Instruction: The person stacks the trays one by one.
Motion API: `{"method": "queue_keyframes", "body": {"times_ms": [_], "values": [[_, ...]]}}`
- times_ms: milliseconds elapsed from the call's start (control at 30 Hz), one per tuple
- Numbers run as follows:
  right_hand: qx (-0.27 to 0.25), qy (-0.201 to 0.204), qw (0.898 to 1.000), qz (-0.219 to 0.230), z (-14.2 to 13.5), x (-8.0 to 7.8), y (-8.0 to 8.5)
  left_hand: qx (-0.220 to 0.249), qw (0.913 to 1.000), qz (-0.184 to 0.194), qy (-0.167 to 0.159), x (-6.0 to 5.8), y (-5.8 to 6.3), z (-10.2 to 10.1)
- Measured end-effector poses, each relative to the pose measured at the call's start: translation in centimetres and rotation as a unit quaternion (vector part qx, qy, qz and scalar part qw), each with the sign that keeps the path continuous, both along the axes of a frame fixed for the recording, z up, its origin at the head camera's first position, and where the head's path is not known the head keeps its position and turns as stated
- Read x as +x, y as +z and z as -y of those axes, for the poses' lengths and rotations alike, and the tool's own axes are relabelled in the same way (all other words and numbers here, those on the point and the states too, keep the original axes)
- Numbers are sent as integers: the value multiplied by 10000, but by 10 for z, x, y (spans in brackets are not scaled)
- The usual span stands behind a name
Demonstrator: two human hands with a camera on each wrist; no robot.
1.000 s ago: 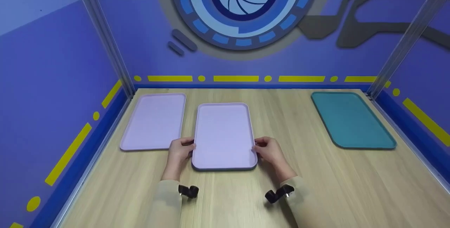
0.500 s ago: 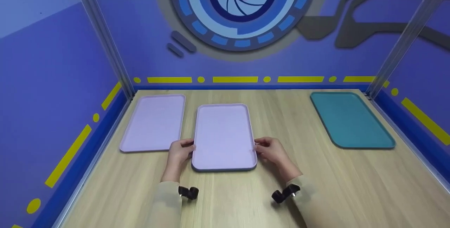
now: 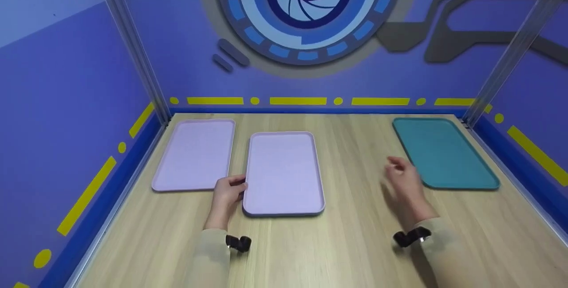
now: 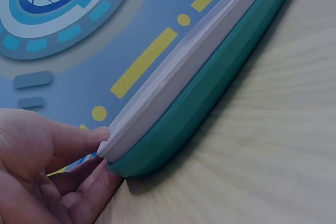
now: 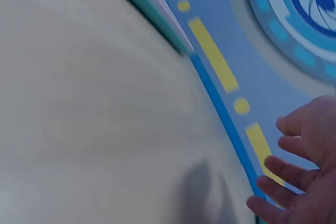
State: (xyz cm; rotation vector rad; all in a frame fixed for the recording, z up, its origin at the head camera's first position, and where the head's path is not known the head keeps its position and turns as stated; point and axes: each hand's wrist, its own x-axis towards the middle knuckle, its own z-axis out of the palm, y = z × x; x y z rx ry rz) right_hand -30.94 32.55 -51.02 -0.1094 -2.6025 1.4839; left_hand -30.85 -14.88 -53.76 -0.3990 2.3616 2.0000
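Observation:
In the middle of the table, a lilac tray (image 3: 284,172) sits on top of a green tray (image 4: 173,135), whose side shows in the left wrist view. My left hand (image 3: 227,195) is at the stack's left edge, thumb on the lilac rim and fingers lower, beside the green tray's edge. Off to the right, my right hand (image 3: 404,182) is in the air with nothing in it, its fingers loosely bent. It overlaps the left edge of another green tray (image 3: 448,152) in the head view.
A second lilac tray (image 3: 195,155) lies at the table's left, just behind my left hand. Blue printed walls (image 3: 310,84) and metal corner posts (image 3: 133,44) enclose the wooden table (image 3: 355,252).
My right hand has let go of the stack's right edge and moved right, toward the green tray there. My left hand and the trays have stayed in place.

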Motion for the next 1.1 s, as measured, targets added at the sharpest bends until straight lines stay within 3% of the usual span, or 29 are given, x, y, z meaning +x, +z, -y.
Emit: {"method": "queue_keyframes", "body": {"times_ms": [133,233,333,600,833,1100], "values": [[1008,-518,9933,-227,-46,-7,1,-117,9999,12,-38,-1,-1,1],[1553,-895,9838,-17,-73,-12,-2,-262,9996,5,-52,-1,-1,1],[2126,-996,9716,294,-95,-15,-6,-315,9995,1,-62,-1,-1,1],[3251,-130,9391,1110,-118,-19,-9,-272,9996,27,-35,-1,-1,1],[3270,227,9301,1657,-119,-19,-6,-379,9993,18,-55,-2,-1,-1],[3637,429,9179,1526,-93,-10,-2,-304,9995,5,-38,-1,0,1]]}}
